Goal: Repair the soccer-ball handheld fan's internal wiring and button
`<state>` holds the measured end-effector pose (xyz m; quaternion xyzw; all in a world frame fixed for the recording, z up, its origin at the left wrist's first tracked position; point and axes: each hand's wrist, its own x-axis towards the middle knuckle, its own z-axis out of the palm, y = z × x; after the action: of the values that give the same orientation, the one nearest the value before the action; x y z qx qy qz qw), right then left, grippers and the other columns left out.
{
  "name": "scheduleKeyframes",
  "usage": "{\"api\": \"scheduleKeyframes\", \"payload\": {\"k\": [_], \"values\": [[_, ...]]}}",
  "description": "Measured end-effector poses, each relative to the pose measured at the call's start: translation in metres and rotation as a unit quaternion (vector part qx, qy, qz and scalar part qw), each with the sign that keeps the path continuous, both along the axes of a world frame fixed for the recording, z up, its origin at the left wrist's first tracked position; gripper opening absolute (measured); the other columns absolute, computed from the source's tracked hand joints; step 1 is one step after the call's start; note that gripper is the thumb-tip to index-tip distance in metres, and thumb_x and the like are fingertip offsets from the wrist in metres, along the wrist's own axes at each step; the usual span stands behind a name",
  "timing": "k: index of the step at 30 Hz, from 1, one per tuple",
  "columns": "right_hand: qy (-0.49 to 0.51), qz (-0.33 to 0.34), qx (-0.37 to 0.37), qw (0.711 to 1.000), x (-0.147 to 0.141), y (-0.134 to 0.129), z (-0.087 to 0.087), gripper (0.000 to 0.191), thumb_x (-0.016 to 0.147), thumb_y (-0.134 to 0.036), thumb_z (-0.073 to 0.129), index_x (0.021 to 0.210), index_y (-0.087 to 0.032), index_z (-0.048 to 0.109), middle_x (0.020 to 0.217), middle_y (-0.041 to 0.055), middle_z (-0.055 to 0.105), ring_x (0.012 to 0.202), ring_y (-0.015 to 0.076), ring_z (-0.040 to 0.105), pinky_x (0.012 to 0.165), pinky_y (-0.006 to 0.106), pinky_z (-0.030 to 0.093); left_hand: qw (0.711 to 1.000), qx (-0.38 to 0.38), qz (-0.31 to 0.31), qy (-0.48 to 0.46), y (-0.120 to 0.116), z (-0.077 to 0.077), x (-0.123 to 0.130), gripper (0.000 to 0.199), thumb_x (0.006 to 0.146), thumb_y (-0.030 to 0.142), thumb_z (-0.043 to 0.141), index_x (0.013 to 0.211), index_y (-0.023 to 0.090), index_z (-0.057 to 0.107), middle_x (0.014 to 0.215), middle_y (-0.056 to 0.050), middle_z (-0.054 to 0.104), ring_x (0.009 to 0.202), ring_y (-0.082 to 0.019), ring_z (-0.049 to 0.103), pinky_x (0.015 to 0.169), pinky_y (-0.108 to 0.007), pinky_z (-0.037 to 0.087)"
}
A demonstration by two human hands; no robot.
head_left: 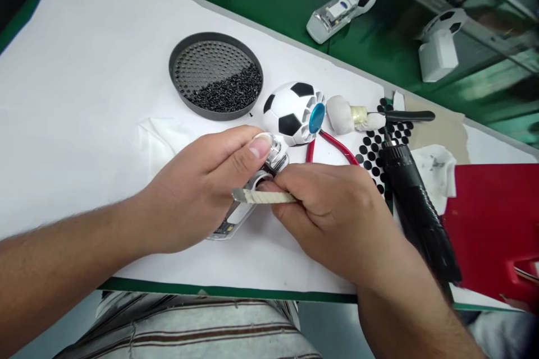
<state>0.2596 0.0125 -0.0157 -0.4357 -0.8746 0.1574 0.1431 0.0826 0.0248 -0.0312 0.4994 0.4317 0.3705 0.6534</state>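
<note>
My left hand point(197, 185) is closed around a small housing of clear and white plastic point(240, 217), its thumb on the clear upper end. Inside the lower end, bits of a circuit board show through. My right hand point(337, 213) is closed on a flat metal tool wrapped in pale tape point(269, 197), whose bare tip points left toward my left palm. Its fingertips meet the round white opening of the housing; what they touch inside is hidden. Just beyond lies a soccer-ball-patterned shell point(290, 109) with a blue disc.
A round dark dish point(179, 87) holds many small black screws. To the right are red-handled pliers point(339, 145), a cloth-wrapped tool point(341, 115), black dot stickers point(373, 151), a black electric screwdriver point(416, 202) and a red bin point(497, 219). Similar ball-patterned devices point(337, 14) stand behind.
</note>
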Motion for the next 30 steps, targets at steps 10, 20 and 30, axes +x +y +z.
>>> {"api": "scheduleKeyframes", "payload": {"k": [10,20,30], "values": [[0.025,-0.02,-0.035,0.999,0.002,0.001,0.005,0.029,0.089,-0.017,0.061,0.063,-0.019,0.05,0.057,-0.0056,0.048,0.051,0.0073,0.04,0.05,0.023,0.03,0.998,0.015,-0.029,0.057,-0.004,-0.001,-0.001,0.032,0.101,0.037,0.041,0.077,0.019,0.05,0.07,0.003,0.044,0.06,-0.009,0.039,0.054,-0.02,0.036],[0.173,-0.104,-0.163,0.966,-0.013,-0.001,0.009,0.032,0.091,-0.015,0.056,0.059,-0.018,0.047,0.054,-0.0067,0.043,0.049,0.0057,0.038,0.048,0.02,0.031,0.999,0.019,0.037,0.014,-0.007,-0.004,0.0,0.027,0.1,0.038,0.045,0.08,0.022,0.054,0.074,0.004,0.05,0.069,-0.01,0.048,0.063,-0.02,0.042],[0.194,-0.086,-0.188,0.959,-0.007,0.002,0.008,0.033,0.092,-0.016,0.053,0.06,-0.016,0.047,0.056,-0.0064,0.042,0.051,0.0051,0.039,0.051,0.022,0.031,0.999,0.023,0.033,-0.013,-0.008,-0.001,0.0,0.024,0.1,0.039,0.044,0.099,0.028,0.066,0.075,0.004,0.056,0.068,-0.012,0.051,0.063,-0.021,0.044]]}}
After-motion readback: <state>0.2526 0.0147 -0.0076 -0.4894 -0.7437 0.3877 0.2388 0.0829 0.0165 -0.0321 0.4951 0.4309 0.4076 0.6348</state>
